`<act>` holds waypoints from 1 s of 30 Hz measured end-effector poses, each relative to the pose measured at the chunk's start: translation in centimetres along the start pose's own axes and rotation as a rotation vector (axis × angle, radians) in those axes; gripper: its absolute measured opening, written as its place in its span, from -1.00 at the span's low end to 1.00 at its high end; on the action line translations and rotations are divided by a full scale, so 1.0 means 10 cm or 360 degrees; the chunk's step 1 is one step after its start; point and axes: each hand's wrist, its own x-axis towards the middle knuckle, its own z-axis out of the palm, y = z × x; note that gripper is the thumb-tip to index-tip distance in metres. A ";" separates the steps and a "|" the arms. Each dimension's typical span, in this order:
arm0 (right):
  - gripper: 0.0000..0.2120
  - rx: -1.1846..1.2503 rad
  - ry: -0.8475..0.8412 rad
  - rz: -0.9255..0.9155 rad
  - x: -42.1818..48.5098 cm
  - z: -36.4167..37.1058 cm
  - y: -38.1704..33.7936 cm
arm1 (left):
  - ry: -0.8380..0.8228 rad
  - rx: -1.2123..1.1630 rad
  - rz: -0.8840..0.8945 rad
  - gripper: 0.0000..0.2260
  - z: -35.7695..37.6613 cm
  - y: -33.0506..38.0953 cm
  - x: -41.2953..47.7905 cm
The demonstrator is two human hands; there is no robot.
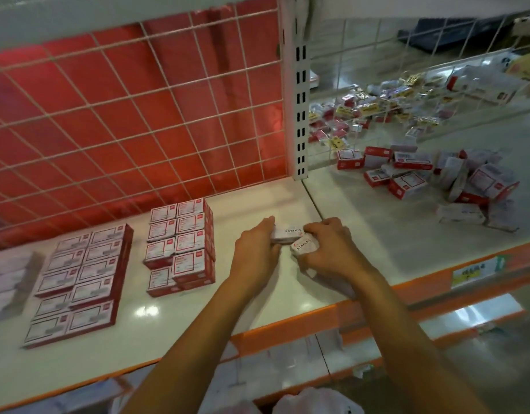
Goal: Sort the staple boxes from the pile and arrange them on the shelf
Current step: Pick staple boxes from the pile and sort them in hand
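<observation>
On the white shelf (174,321) my left hand (254,249) holds a white staple box (287,234) marked STAPLES by its left end. My right hand (326,249) grips a second white staple box (302,248) just in front of the first, and the two boxes touch. To the left stand two arranged blocks of red-and-white staple boxes: a taller stack (180,243) and a flatter double row (78,282). The loose pile of staple boxes (455,180) lies on the shelf bay to the right.
A white wire grid (138,115) with a red backing closes the rear of the left bay. A slotted upright post (299,115) divides the bays. More small packets (377,109) lie behind the right grid. The orange shelf lip (287,327) runs along the front, with pale boxes (10,282) at far left.
</observation>
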 end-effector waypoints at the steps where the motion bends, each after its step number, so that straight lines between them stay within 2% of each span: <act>1: -0.38 0.0031 -0.0006 -0.0019 0.01 0.00 -0.02 | 0.0023 -0.0016 -0.0015 -0.61 -0.01 -0.01 -0.02; 6: -0.33 0.0126 0.0031 -0.0157 0.04 -0.07 -0.15 | 0.0167 -0.0089 0.0064 -0.62 -0.16 -0.11 -0.08; 10: -0.33 0.0221 0.0047 -0.0330 0.01 -0.10 -0.34 | 0.0389 -0.0322 0.0119 -0.67 -0.55 -0.19 -0.16; 12: -0.35 0.0328 0.0069 -0.0375 -0.01 -0.08 -0.46 | 0.0416 -0.0458 0.0133 -0.70 -0.74 -0.29 -0.23; 16: -0.38 0.0474 0.0086 -0.0460 -0.02 0.06 -0.75 | 0.0362 -0.0835 -0.0017 -0.73 -0.97 -0.64 -0.37; 20: -0.38 0.0470 0.0027 -0.0566 0.00 0.33 -1.11 | 0.0429 -0.1123 -0.0181 -0.71 -1.11 -1.00 -0.54; 22: -0.39 0.0468 -0.0004 -0.0638 -0.02 0.48 -1.31 | 0.0493 -0.1095 -0.0203 -0.68 -1.20 -1.18 -0.64; 26: -0.40 0.0500 -0.0049 -0.0751 -0.11 0.88 -1.76 | 0.0528 -0.0655 -0.0191 -0.63 -1.39 -1.56 -0.84; 30: -0.35 0.0557 -0.0028 -0.0773 -0.21 1.40 -2.20 | 0.0561 -0.0492 -0.0216 -0.62 -1.62 -1.96 -1.02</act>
